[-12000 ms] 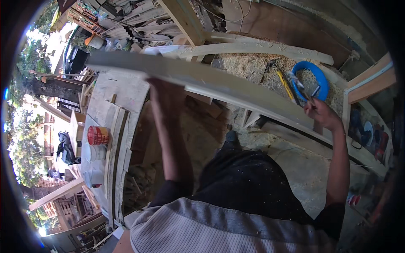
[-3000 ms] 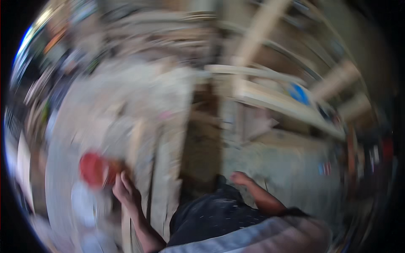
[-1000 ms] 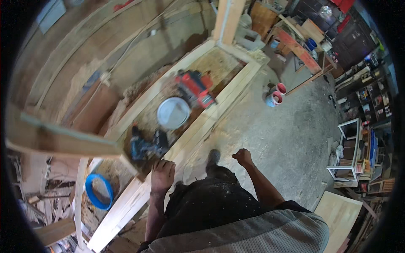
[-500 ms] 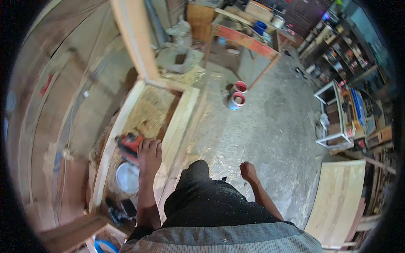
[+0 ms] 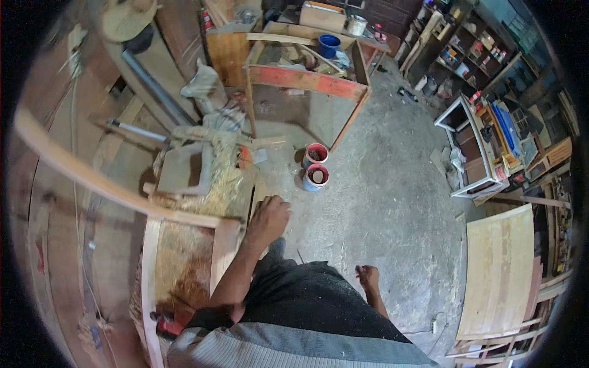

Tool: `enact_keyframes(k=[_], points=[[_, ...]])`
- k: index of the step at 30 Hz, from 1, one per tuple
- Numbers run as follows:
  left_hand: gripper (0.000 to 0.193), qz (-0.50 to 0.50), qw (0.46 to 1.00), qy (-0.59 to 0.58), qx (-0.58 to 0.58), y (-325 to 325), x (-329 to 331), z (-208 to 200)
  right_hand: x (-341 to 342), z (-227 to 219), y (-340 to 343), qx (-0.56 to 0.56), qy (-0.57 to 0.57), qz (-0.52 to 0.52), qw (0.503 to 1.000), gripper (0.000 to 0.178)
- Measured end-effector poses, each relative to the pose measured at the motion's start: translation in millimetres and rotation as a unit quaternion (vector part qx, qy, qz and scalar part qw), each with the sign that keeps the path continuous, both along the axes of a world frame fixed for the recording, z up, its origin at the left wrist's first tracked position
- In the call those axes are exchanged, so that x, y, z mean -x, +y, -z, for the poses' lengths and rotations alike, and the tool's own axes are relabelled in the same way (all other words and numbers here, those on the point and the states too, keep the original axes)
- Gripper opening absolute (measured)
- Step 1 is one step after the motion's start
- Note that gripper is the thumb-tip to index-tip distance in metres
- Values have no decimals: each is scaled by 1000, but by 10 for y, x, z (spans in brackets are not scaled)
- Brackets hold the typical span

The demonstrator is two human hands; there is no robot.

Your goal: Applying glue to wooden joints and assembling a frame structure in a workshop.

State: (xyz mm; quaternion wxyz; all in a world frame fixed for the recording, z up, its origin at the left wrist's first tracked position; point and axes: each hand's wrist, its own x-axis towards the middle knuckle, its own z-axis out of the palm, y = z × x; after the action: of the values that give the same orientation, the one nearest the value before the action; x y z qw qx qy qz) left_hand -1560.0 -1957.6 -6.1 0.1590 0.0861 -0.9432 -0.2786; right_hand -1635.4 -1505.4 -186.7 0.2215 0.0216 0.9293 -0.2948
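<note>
My left hand [image 5: 270, 218] hangs in the air near the far end of a wooden frame [image 5: 149, 257], its fingers loosely bent and somewhat apart. Nothing shows in it. My right hand [image 5: 368, 277] is at my right side over the concrete floor, fingers curled in with no object visible. A red and black power tool [image 5: 169, 324] lies by the frame's left rail, partly hidden by my sleeve. Sawdust and a pale board [image 5: 175, 248] show inside the frame.
Ahead on the floor stand two paint buckets [image 5: 316, 176], before a worn red-edged table [image 5: 313, 83] bearing a blue bucket [image 5: 329, 46]. Wood shavings surround a grey block [image 5: 182, 168] at left. A white metal stand [image 5: 469, 147] and a wooden panel [image 5: 500, 273] line the right.
My left hand has left the red tool and moved forward and right. The view has shifted forward, so the frame and tool now sit lower. My right hand stays by my side.
</note>
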Motion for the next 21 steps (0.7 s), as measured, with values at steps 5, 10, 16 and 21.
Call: enact_keyframes(k=[5,10,16,21], points=[[22,166,977,-122,52,126,1348,-73,734,6,183,99,31,159,982,26],[28,297,917,-238,116,372,2648,442,1364,395,510,217,75,311,922,18],[33,267,903,-325,88,616,4612,970,3365,669,1159,184,40,276,942,13],[29,200,905,-374,39,338,6283,975,6261,-128,648,44,161,82,983,9]])
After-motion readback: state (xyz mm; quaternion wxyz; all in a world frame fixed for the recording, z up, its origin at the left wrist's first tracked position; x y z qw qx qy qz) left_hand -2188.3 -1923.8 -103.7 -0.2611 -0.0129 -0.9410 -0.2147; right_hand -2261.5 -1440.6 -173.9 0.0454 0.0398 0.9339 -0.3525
